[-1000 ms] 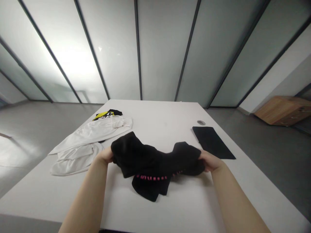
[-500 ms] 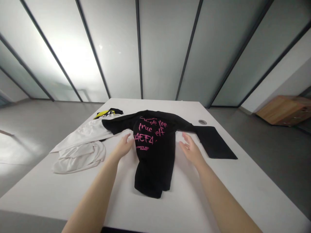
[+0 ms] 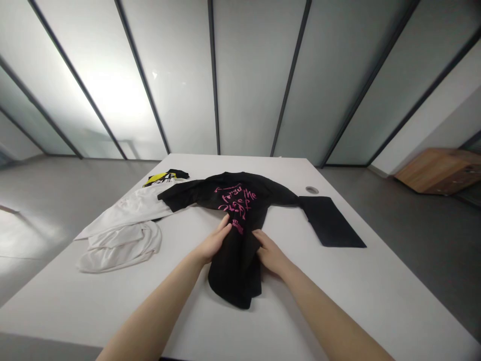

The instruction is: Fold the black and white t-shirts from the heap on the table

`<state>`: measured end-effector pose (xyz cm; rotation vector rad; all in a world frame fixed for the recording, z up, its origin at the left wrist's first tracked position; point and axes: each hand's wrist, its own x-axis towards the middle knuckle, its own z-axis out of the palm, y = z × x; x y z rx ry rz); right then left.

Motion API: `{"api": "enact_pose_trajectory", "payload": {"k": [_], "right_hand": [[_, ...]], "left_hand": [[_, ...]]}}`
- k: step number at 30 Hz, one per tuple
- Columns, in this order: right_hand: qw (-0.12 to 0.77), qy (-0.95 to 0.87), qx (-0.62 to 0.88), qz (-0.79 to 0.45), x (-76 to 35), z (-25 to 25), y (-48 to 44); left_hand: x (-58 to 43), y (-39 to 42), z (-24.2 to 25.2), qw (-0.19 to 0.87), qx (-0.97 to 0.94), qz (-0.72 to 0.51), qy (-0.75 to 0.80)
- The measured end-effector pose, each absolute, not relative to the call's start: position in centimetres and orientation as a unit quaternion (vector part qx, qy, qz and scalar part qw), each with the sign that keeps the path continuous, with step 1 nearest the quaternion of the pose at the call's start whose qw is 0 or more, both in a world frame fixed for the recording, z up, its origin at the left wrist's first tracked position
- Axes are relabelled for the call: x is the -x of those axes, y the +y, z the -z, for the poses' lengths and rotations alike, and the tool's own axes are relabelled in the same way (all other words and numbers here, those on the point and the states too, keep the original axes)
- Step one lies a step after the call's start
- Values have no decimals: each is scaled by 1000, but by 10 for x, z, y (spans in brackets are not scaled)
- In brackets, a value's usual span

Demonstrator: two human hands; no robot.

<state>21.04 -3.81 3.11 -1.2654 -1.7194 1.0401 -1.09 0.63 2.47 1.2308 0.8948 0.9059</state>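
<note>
Left hand point(image 3: 212, 244), right hand point(image 3: 269, 253), palms down

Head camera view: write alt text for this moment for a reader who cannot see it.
A person's left hand and right hand rest on a black long-sleeved top with pink lettering, spread out on a white table. Crumpled white clothing lies to the left, near a yellow-and-black cloth.

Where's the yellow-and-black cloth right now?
In the head view, the yellow-and-black cloth lies on the left, near the far edge of the white table, just beyond the white garment and left of the black shirt with pink print.
</note>
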Motion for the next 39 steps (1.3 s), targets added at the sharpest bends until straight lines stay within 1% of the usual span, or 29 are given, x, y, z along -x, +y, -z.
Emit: {"api": "enact_pose_trajectory", "payload": {"k": [3, 5, 8, 10, 13, 16, 18, 20, 22, 24, 27, 30, 34, 37, 39], "right_hand": [[411, -568, 451, -552, -209, -34, -41], [416, -524, 447, -593, -207, -34, -42], [404, -517, 496, -569, -204, -33, -41], [408, -500, 516, -563, -207, -34, -38], [462, -423, 519, -581, -226, -39, -29], [500, -370, 557, -550, -266, -45, -17], [511, -370, 583, -512, -296, -49, -11], [545, -333, 592, -491, -321, -52, -9], [536, -295, 612, -501, -335, -55, -11], [488, -286, 634, -527, -340, -59, -16], [416, -339, 653, -533, -334, -62, -24], [360, -419, 672, -494, -327, -59, -27], [317, -502, 666, -452, -326, -44, -23], [314, -517, 671, -429, -329, -35, -18], [346, -494, 686, -408, -330, -33, -16]], "left_hand": [[6, 2, -35, 701, -474, -421, 327], [6, 0, -41, 717, -456, -408, 333], [10, 0, -44, 729, -444, -382, 354], [15, 3, -45, 725, -437, -398, 353], [29, 15, -47, 691, -403, -474, 369], [55, 31, -55, 635, -344, -549, 421], [79, 40, -63, 615, -320, -565, 448], [102, 44, -71, 622, -307, -565, 446], [122, 45, -78, 637, -298, -566, 429], [134, 42, -81, 646, -301, -572, 406], [138, 37, -82, 641, -338, -577, 377], [133, 33, -81, 636, -399, -533, 391], [129, 31, -76, 613, -500, -375, 483], [131, 32, -70, 587, -539, -291, 529], [134, 33, -68, 586, -541, -274, 537]]}}
